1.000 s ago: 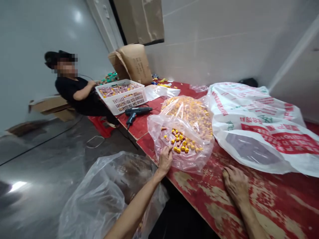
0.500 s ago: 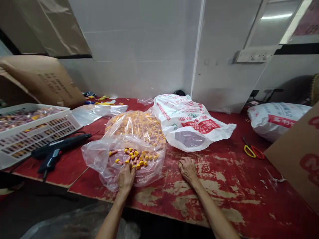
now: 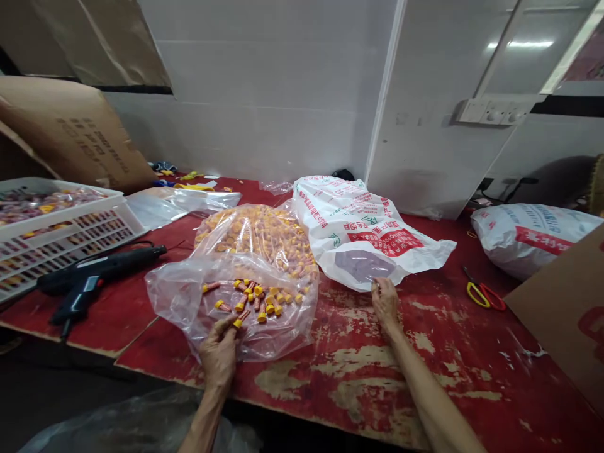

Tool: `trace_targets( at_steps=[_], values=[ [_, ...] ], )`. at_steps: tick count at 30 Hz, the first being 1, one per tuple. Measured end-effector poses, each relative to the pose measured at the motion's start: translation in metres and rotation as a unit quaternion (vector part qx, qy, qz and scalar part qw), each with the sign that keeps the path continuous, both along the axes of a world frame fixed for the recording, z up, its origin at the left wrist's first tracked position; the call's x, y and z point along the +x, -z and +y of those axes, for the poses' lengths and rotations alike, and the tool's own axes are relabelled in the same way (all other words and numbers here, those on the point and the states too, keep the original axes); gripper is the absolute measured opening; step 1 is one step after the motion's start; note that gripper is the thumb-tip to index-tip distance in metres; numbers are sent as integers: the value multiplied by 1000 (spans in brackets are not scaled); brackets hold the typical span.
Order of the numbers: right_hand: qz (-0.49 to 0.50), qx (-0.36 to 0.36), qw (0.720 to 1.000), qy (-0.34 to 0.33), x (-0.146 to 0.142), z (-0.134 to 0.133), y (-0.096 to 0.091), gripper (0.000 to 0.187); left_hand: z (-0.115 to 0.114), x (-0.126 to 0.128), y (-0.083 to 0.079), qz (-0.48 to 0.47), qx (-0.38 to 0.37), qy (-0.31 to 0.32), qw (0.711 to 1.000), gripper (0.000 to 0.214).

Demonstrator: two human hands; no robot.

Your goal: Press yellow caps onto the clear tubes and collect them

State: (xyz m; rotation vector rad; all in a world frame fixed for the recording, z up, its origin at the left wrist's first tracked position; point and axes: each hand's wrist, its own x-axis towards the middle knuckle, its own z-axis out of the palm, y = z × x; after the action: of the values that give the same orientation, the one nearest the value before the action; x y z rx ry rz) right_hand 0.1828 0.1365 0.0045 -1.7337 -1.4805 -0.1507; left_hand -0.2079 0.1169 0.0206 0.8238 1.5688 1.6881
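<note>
A clear plastic bag (image 3: 231,308) lies open on the red table, holding a loose scatter of small yellow-capped orange pieces (image 3: 264,302). My left hand (image 3: 219,352) rests at its near edge, and its fingers seem to pinch one yellow-capped piece (image 3: 239,322). Behind lies a second clear bag (image 3: 257,233) packed full of the same pieces. My right hand (image 3: 385,302) sits to the right, its fingertips gripping the lower edge of a white sack with red print (image 3: 363,233).
The red, worn table (image 3: 425,371) holds a black glue gun (image 3: 101,274), a white crate of packets (image 3: 61,226), red-and-yellow scissors (image 3: 484,296) and a second white sack (image 3: 528,239). Cardboard sheets (image 3: 561,308) stand at the right. Loose plastic (image 3: 141,428) lies below the near edge.
My right hand has moved up and right from the tabletop to the sack's edge. My left hand has shifted left along the bag's near edge. The view has turned slightly.
</note>
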Motion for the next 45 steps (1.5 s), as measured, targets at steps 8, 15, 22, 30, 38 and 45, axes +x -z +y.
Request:
trace_targets(
  at_steps=[8,15,22,30,38,45],
  values=[
    [33,-112,992,-43,18,35,-29,7,-20,18,-21,-302,13,102,948,27],
    [198,-69,974,-87,2,6,-39,33,-41,45,-31,-309,7,117,944,31],
    [440,-123,859,-232,-52,-93,-38,39,-82,112,-39,-299,-37,248,921,37],
    [505,-163,815,-232,-71,-150,-49,35,-106,144,-22,-264,-47,311,912,24],
    [503,-168,818,-222,-67,-169,-38,39,-119,150,-19,-212,-73,371,901,28],
    [514,-206,801,-230,-63,-175,-33,39,-123,146,-20,-117,-61,395,909,23]
  ],
)
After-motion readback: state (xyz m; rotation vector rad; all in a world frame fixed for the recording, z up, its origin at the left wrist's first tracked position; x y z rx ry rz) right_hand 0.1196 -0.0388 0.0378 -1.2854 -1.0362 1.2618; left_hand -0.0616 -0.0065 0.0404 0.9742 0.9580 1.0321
